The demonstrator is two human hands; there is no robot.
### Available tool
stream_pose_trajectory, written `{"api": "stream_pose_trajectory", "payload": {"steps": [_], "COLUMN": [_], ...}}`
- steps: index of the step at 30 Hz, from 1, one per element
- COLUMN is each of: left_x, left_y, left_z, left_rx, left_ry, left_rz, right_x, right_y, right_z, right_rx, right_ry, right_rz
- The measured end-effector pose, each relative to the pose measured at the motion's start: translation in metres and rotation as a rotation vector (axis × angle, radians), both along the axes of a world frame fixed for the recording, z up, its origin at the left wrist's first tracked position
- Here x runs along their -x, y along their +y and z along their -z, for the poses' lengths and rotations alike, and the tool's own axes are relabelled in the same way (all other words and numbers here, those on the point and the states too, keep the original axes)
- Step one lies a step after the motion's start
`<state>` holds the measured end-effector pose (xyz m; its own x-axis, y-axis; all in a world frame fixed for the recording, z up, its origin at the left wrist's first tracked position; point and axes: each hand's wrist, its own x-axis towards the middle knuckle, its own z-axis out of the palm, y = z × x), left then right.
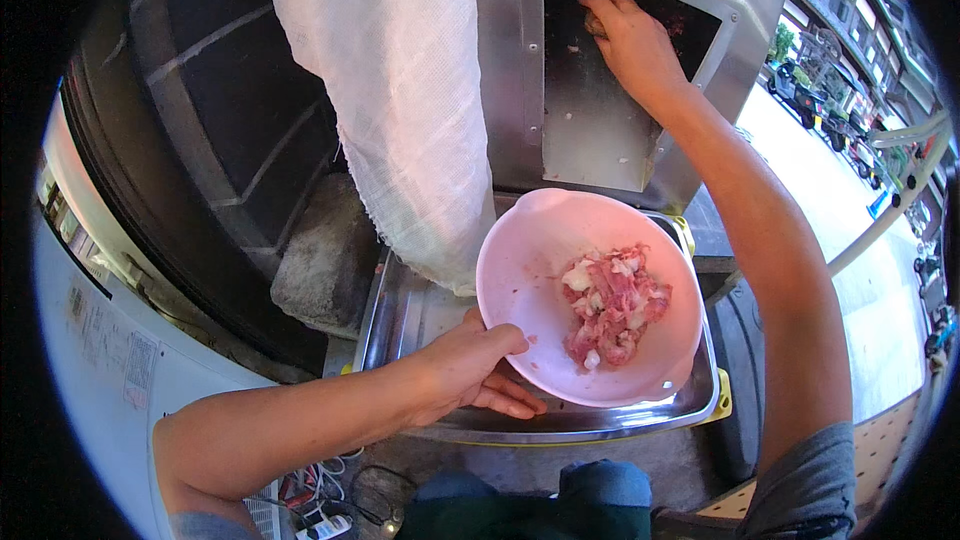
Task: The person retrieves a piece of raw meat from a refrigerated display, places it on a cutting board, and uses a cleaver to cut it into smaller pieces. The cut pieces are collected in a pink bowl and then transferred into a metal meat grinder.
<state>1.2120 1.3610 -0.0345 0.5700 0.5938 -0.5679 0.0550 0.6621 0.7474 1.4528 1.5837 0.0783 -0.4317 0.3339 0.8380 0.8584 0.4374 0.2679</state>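
Note:
My left hand [487, 371] holds a pink plastic bowl [525, 285] by its left rim, thumb inside and fingers underneath. Chopped raw meat [615, 304] with pale fatty pieces lies in the bowl, towards its right side. The bowl is over a metal tray [420, 315]. Above it, my right hand [630, 34] reaches into the dark rectangular opening of a stainless steel machine [502, 37]. Its fingers are bent around a small brownish thing [594, 24], too dim to name. A few pale scraps stick to the sloping metal inside the opening.
A white mesh cloth [405, 112] hangs left of the opening, down to the tray. Beside it stand a grey stone-like block [326, 262] and a dark tiled wall [217, 37]. Cables and a power strip [326, 526] lie on the floor at lower left. Parked scooters line the street at right.

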Motion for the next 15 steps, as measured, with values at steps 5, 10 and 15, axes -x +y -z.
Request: {"api": "stream_pose_trajectory", "payload": {"steps": [5,10,15], "left_x": [-0.001,0.0,0.002], "left_y": [0.001,0.001,0.0], "left_z": [0.003,0.004,0.004], "left_rx": [0.004,0.005,0.0], "left_ry": [-0.011,-0.006,-0.021], "left_rz": [0.004,-0.007,0.002], "right_x": [-0.011,-0.003,-0.02], "right_y": [0.015,0.017,0.035], "right_z": [-0.009,0.001,-0.006], "right_rx": [0.003,-0.03,-0.036], "right_ry": [-0.031,-0.047,0.008], "right_rz": [0.059,-0.002,0.127]}}
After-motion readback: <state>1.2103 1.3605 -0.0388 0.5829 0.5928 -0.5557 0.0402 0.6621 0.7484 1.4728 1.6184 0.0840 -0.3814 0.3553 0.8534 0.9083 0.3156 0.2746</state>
